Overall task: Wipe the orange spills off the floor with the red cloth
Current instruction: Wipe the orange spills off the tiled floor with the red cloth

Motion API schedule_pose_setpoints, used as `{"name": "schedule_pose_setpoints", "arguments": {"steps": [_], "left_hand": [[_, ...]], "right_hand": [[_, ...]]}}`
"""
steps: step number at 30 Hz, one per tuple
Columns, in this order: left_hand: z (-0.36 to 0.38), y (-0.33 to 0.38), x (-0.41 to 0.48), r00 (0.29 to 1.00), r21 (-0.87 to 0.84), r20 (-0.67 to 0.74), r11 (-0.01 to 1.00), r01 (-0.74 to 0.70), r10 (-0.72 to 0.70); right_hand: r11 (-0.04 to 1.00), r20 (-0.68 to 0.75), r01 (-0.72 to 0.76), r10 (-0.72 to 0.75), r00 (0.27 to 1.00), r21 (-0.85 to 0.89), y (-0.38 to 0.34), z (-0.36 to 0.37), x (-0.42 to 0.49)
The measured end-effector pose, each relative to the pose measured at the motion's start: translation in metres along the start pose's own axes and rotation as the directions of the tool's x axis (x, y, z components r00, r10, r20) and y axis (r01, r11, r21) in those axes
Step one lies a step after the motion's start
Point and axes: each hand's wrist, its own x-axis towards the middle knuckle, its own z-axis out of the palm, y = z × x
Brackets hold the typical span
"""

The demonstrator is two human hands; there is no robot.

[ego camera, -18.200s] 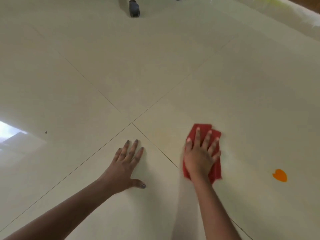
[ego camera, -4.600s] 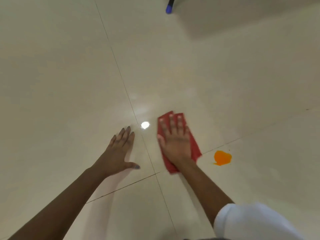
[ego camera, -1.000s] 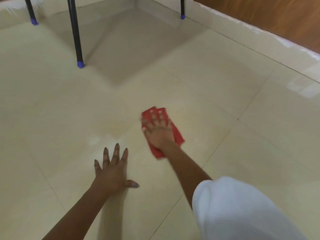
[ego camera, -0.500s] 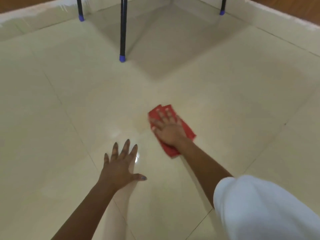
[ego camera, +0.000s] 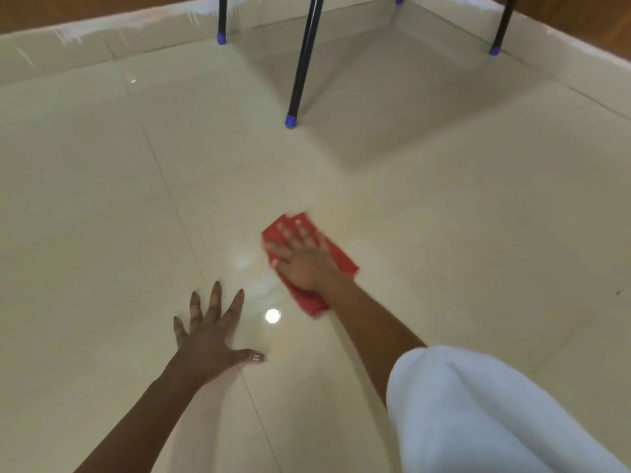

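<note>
Right, my right hand [ego camera: 304, 264] presses flat-fingered on the red cloth [ego camera: 341, 261], left hand [ego camera: 211, 332] splayed on glossy floor [ego camera: 102, 216] — a wet patch could slip me.

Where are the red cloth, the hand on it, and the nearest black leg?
Cloth [ego camera: 343, 261]: head view, bare right corner beside the hand.
Right hand [ego camera: 304, 264]: head view, back of the hand.
Black leg [ego camera: 304, 63]: head view, mid-shaft.

Red cloth [ego camera: 342, 261] blurred, partly under right hand [ego camera: 302, 264].
</note>
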Motion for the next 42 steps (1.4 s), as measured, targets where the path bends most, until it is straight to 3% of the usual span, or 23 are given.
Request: {"name": "schedule_pose_setpoints", "arguments": {"steps": [3, 6, 8, 10, 13, 15, 17, 19, 22, 25, 27, 28, 31, 33, 35, 37, 40, 42], "left_hand": [[-0.004, 0.003, -0.010, 0.999, -0.005, -0.044, 1.000, -0.009, 0.009], [0.008, -0.006, -0.041, 0.996, -0.019, -0.052, 0.997, -0.078, 0.077], [0.026, -0.013, -0.066, 0.991, -0.006, -0.048, 0.992, -0.127, 0.127], [0.041, -0.014, -0.084, 0.989, -0.020, -0.030, 0.989, -0.146, 0.145], [0.053, -0.009, -0.101, 0.979, 0.030, -0.034, 0.980, -0.198, 0.199], [0.056, -0.005, -0.109, 0.979, 0.026, -0.039, 0.979, -0.201, 0.202], [0.059, -0.003, -0.121, 0.982, -0.005, -0.046, 0.983, -0.182, 0.181], [0.063, 0.000, -0.136, 0.981, -0.010, -0.035, 0.982, -0.189, 0.189], [0.070, 0.008, -0.153, 0.972, 0.041, 0.008, 0.971, -0.237, 0.237], [0.072, 0.023, -0.156, 0.968, 0.042, 0.029, 0.967, -0.251, 0.250], [0.071, 0.036, -0.154, 0.962, 0.056, 0.045, 0.960, -0.273, 0.271], [0.072, 0.042, -0.154, 0.953, 0.086, 0.071, 0.950, -0.299, 0.293], [0.071, 0.049, -0.155, 0.949, 0.145, 0.124, 0.941, -0.306, 0.290], [0.073, 0.054, -0.155, 0.954, 0.125, 0.122, 0.949, -0.290, 0.275], [0.079, 0.071, -0.155, 0.938, 0.153, 0.150, 0.930, -0.335, 0.314], [0.090, 0.093, -0.154, 0.921, 0.212, 0.178, 0.901, -0.379, 0.346], [0.102, 0.123, -0.151, 0.924, 0.207, 0.172, 0.905, -0.372, 0.341], [0.107, 0.140, -0.149, 0.898, 0.212, 0.191, 0.877, -0.431, 0.395]], "right_hand": [[0.985, -0.001, 0.174, -0.174, 0.985, -0.006, -0.044, 0.025, -0.052], [0.947, 0.014, 0.321, -0.321, 0.947, 0.018, -0.036, 0.049, -0.134], [0.968, -0.024, 0.251, -0.250, 0.968, 0.025, -0.003, 0.051, -0.177], [0.999, -0.049, 0.041, -0.042, 0.998, -0.021, 0.033, 0.041, -0.183], [0.978, -0.073, -0.209, 0.210, 0.975, 0.012, 0.040, 0.027, -0.153], [0.989, -0.056, -0.148, 0.148, 0.987, 0.015, 0.009, 0.034, -0.149], [0.994, 0.001, 0.105, -0.105, 0.994, 0.007, -0.031, 0.060, -0.184], [0.948, 0.037, 0.316, -0.315, 0.948, -0.031, -0.049, 0.083, -0.247], [0.960, 0.015, 0.254, -0.254, 0.967, -0.119, -0.017, 0.074, -0.299], [0.998, -0.025, 0.007, -0.008, 1.000, -0.064, 0.026, 0.056, -0.275], [0.994, -0.012, -0.107, 0.107, 0.994, -0.026, 0.019, 0.054, -0.253], [0.995, -0.005, -0.096, 0.096, 0.995, -0.016, 0.007, 0.059, -0.253], [0.987, -0.017, 0.145, -0.147, 0.989, -0.065, -0.034, 0.090, -0.300], [0.980, -0.043, 0.181, -0.185, 0.982, -0.085, -0.035, 0.105, -0.350], [0.992, -0.044, 0.080, -0.085, 0.995, -0.093, -0.005, 0.102, -0.378], [0.990, -0.141, -0.115, 0.102, 0.985, -0.086, 0.040, 0.091, -0.382], [0.884, -0.144, -0.462, 0.467, 0.873, 0.068, 0.102, 0.068, -0.376], [0.836, -0.145, -0.539, 0.549, 0.823, 0.107, 0.100, 0.070, -0.379]]}}
